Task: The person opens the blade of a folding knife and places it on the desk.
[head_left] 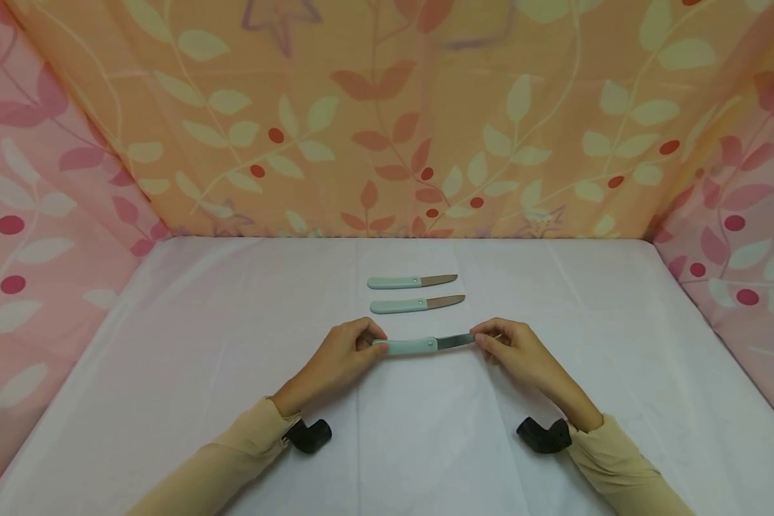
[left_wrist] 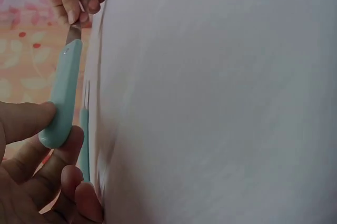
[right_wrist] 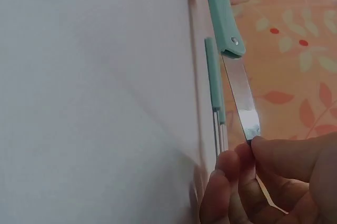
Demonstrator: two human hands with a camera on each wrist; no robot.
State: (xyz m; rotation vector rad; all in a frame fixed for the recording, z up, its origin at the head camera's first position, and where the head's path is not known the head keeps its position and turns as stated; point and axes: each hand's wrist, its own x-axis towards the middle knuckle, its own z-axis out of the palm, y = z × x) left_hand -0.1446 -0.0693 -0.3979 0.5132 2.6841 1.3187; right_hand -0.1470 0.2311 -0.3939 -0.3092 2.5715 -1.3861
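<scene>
A folding knife [head_left: 413,347] with a mint-green handle and its blade swung out is held level between both hands, just above the white cloth. My left hand [head_left: 345,352] pinches the butt of the handle between thumb and fingers. At the other end my right hand [head_left: 519,349] pinches the blade tip, which its fingers cover. The right wrist view shows the metal blade [right_wrist: 242,97] and the pivot rivet on the handle. Two similar knives lie behind it on the cloth, a nearer knife [head_left: 400,306] and a farther knife [head_left: 395,282], both unfolded with blades pointing right.
A white cloth [head_left: 232,344] covers the table. Patterned fabric walls stand at the back [head_left: 374,115], left [head_left: 45,236] and right [head_left: 742,236]. Black wrist devices are strapped at the left sleeve [head_left: 309,436] and the right sleeve [head_left: 545,435].
</scene>
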